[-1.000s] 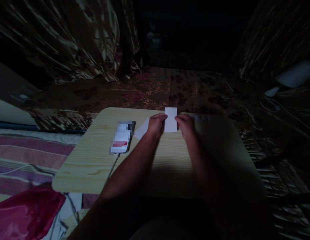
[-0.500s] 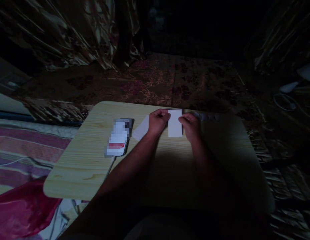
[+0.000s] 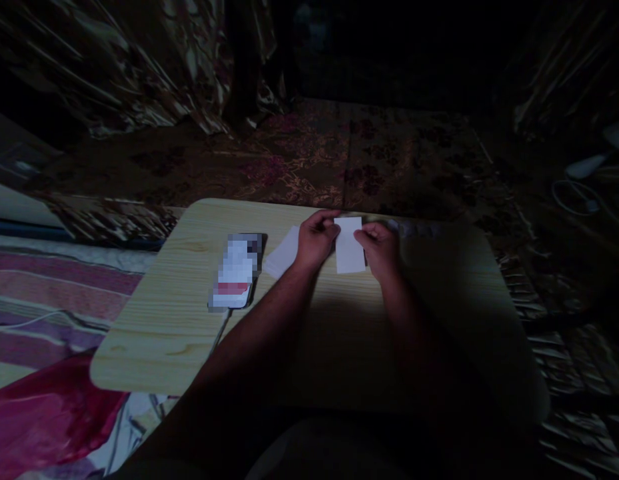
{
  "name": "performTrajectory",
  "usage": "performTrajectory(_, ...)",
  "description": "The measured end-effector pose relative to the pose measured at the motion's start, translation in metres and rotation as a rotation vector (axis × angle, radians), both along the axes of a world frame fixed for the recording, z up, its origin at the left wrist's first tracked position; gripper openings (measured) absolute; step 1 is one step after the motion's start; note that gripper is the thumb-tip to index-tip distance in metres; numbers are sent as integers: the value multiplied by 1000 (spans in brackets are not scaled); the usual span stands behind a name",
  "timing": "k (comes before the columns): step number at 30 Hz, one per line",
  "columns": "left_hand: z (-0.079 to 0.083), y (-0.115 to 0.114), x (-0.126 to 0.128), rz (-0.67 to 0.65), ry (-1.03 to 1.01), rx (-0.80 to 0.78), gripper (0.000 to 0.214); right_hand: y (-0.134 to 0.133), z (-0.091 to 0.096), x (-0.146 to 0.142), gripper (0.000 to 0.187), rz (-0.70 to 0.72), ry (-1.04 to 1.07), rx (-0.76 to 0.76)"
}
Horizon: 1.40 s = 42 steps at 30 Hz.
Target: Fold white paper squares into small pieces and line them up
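Observation:
Over the far part of the small wooden table [image 3: 154, 320], a plain white card [image 3: 350, 250] is held upright lengthwise between my two hands. My left hand [image 3: 316, 239] pinches its upper left edge between thumb and fingers. On the other side, my right hand [image 3: 380, 248] grips the upper right edge the same way. Several white paper sheets [image 3: 283, 252] lie fanned on the table, partly hidden behind my left hand. To their left lies a phone [image 3: 236, 272] with a lit, blurred screen and a cable [image 3: 220, 332] plugged into its lower end.
Small clear-looking items [image 3: 414, 229] sit near the table's far right edge, too dark to name. Beyond is a patterned cloth [image 3: 309, 157]. Striped bedding [image 3: 54, 287] and a shiny red cloth or bag [image 3: 54, 413] lie at left. A white cord [image 3: 574, 197] is at right.
The card has tilted slightly, and my left fingers have lifted a little along its top edge. Both hands still hold it. The view has shifted slightly.

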<state>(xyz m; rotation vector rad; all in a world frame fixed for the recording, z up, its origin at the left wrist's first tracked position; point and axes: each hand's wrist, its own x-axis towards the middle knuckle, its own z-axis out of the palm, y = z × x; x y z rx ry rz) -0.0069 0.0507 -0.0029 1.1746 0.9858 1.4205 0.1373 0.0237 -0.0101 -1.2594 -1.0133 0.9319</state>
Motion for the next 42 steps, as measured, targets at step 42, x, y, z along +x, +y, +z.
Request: performTrajectory(42,5,-6,2,59,75,100,12,-8,2,0,36,302,-6,4)
